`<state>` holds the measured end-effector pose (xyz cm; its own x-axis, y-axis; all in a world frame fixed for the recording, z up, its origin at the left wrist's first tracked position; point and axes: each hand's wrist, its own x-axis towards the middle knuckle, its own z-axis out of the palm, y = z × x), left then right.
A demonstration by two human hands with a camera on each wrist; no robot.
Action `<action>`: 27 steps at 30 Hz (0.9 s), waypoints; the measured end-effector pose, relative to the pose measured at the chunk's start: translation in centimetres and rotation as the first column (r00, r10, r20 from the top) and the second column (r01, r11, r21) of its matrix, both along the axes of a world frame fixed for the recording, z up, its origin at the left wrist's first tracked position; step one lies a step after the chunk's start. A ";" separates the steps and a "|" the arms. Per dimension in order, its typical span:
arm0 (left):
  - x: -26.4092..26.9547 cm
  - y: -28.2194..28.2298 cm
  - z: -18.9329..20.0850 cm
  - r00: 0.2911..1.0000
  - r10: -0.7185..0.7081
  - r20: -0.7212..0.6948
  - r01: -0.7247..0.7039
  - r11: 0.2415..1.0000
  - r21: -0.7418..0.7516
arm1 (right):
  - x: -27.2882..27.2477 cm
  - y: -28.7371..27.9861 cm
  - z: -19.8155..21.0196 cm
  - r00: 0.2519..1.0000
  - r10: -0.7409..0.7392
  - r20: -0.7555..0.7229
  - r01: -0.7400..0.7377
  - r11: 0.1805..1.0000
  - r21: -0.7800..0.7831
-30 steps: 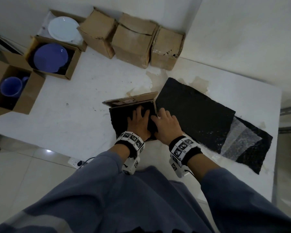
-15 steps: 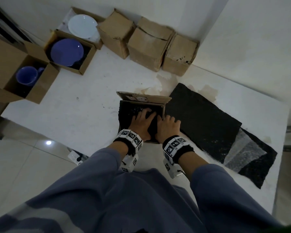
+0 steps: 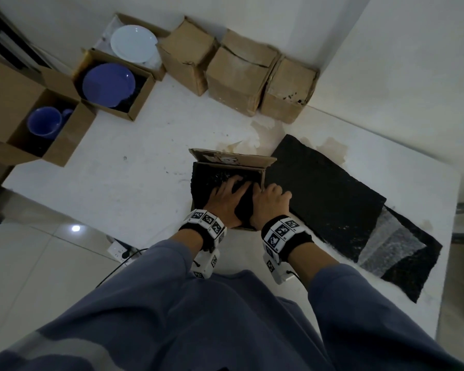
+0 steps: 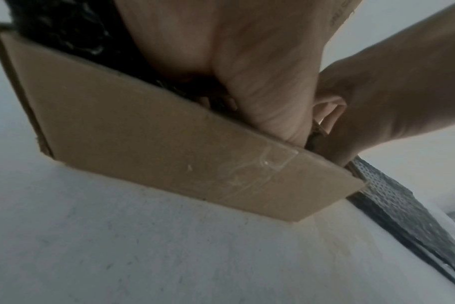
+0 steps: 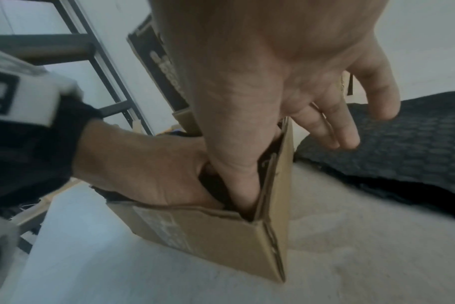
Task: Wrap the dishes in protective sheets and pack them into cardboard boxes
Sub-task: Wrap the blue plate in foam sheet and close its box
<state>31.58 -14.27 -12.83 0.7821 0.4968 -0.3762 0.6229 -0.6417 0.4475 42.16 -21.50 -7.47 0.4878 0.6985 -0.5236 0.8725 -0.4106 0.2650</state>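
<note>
An open cardboard box point(image 3: 231, 159) sits mid-table with a black-wrapped bundle point(image 3: 212, 178) filling it. My left hand point(image 3: 225, 196) lies flat on the bundle with its fingers spread and presses it down. My right hand point(image 3: 271, 199) straddles the box's right wall. In the right wrist view its thumb point(image 5: 242, 185) reaches down inside the box point(image 5: 208, 232) at the near corner, while the fingers point(image 5: 338, 131) hang loose outside. The left wrist view shows the box's near wall point(image 4: 169, 144) under my palm. The dish inside the wrap is hidden.
A black foam sheet point(image 3: 324, 194) lies right of the box, with a clear bubble sheet point(image 3: 394, 242) beyond it. Open boxes at the far left hold a blue mug point(image 3: 44, 123), a blue plate point(image 3: 108, 85) and a white plate point(image 3: 133, 44). Three closed boxes point(image 3: 239, 73) line the wall.
My right hand has slid off the top of the bundle to the box's right wall, thumb going inside. The left hand stays pressed on the bundle.
</note>
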 end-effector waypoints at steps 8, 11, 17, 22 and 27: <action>-0.3 -0.1 -0.1 0.999 0.024 0.042 -0.020 0.996 -0.085 | -0.7 0.3 -0.9 1.000 -0.017 -0.024 0.018 0.999 0.038; -0.3 -0.1 -0.1 0.999 0.022 0.040 -0.019 0.996 -0.085 | -0.5 0.0 -0.9 0.999 -0.012 -0.035 0.014 0.999 0.043; -0.2 0.1 -0.3 1.000 0.010 0.005 -0.010 0.997 -0.081 | -0.4 -0.1 0.2 1.000 0.010 -0.018 -0.009 0.999 0.048; -0.3 0.0 -0.2 1.000 0.003 0.011 -0.002 0.998 -0.066 | -0.1 0.1 -1.3 0.997 -0.071 -0.034 0.069 0.997 -0.042; -0.3 -0.1 -0.1 1.000 -0.001 0.008 0.001 0.998 -0.066 | -0.2 0.7 -2.0 0.994 -0.102 -0.038 0.099 0.994 -0.052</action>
<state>31.32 -14.36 -12.91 0.7855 0.4705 -0.4020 0.6187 -0.6110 0.4939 41.97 -20.83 -9.46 0.5317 0.6197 -0.5774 0.8380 -0.4840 0.2521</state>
